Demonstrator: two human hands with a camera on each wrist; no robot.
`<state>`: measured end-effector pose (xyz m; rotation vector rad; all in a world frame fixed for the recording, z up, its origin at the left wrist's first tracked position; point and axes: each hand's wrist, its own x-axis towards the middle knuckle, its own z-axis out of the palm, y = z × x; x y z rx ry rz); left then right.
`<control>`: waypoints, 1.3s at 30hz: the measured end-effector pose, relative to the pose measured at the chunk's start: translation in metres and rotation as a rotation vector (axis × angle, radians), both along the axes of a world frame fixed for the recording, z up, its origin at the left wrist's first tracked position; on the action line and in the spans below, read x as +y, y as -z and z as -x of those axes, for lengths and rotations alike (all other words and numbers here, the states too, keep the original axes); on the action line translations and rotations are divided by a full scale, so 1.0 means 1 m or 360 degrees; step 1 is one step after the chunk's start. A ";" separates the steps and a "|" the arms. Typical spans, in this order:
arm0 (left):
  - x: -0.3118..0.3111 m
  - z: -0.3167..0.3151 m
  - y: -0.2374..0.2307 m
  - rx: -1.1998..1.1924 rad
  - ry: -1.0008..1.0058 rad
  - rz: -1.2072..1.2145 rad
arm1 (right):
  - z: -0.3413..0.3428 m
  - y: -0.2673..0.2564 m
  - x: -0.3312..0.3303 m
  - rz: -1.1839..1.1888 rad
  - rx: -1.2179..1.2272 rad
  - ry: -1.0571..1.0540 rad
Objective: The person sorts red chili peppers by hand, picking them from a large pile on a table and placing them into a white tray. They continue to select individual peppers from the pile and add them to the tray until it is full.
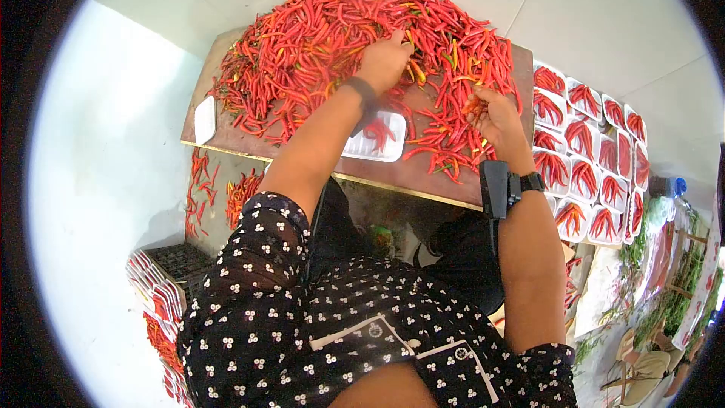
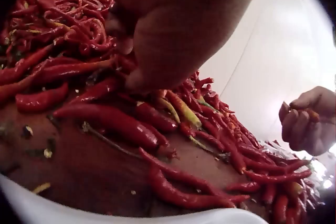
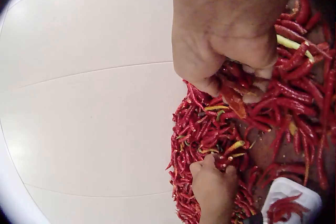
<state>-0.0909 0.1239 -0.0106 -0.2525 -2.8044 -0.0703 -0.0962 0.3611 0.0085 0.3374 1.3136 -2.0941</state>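
Observation:
Red chillies (image 1: 317, 38) lie in a large heap on a brown board. The left hand (image 1: 385, 62) reaches into the middle of the heap; in the left wrist view this hand (image 2: 178, 35) pinches at a red chilli, its fingertips partly hidden. Over the board's right part, the right hand (image 1: 496, 119) holds chillies. The right wrist view shows the right hand (image 3: 231, 35) with fingers curled round several red chillies (image 3: 233, 100). Between the forearms, near the board's front edge, a white tray (image 1: 393, 153) holds a few red chillies.
Another white tray (image 1: 205, 119) sits at the board's left end. Rows of trays with chillies (image 1: 584, 140) stand to the right. A dark crate (image 1: 181, 263) and stacked trays (image 1: 147, 279) are at the lower left. Green stems (image 1: 638, 257) lie at the far right.

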 end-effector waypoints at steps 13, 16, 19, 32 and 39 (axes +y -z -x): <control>0.029 -0.005 -0.033 -0.0785 0.0312 -0.1184 | 0.002 -0.001 0.003 -0.0010 0.0022 -0.0091; 0.017 0.004 -0.021 -0.0738 0.0259 -0.1044 | 0.001 -0.004 0.003 -0.0012 0.0020 -0.0078; 0.013 0.003 -0.013 -0.0571 0.0183 -0.0360 | 0.003 -0.001 0.004 -0.0023 0.0005 -0.0054; 0.017 0.009 0.008 -0.0249 0.0088 0.0004 | -0.003 -0.014 -0.002 0.0026 -0.0042 0.0054; 0.037 0.010 -0.029 -0.0972 0.0090 -0.1511 | -0.004 -0.012 -0.006 0.0018 0.0012 -0.0068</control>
